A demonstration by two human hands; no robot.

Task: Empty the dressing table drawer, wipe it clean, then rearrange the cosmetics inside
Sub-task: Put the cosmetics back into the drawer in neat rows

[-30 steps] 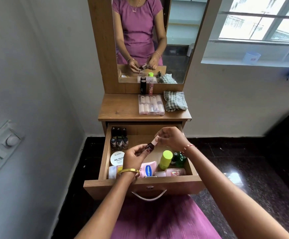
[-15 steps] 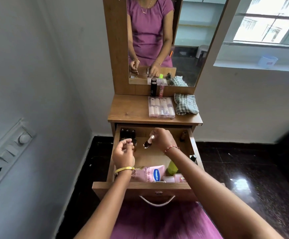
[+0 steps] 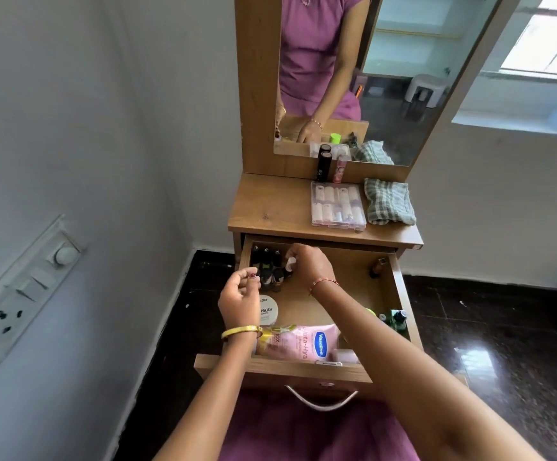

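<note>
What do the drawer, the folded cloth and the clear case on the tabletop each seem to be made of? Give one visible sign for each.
Drawer: wood or wood-look laminate, matte, with printed-looking grain.
Folded cloth: soft woven fabric, checked, with creases.
Clear case: likely hard transparent plastic; the contents show through its glossy lid.

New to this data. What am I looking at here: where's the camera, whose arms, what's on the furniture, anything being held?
No robot: one wide-angle camera on a person's head looks down at their own arms; the mirror reflects them. The right hand pinches a small white-capped bottle beside the nail polish bottles at the back left of the open drawer. The left hand has its fingers curled; whether it holds anything is unclear. Also in the drawer: a pink lotion tube and a round white tub. On the tabletop: a clear plastic case, a checked cloth and two tubes.
</note>
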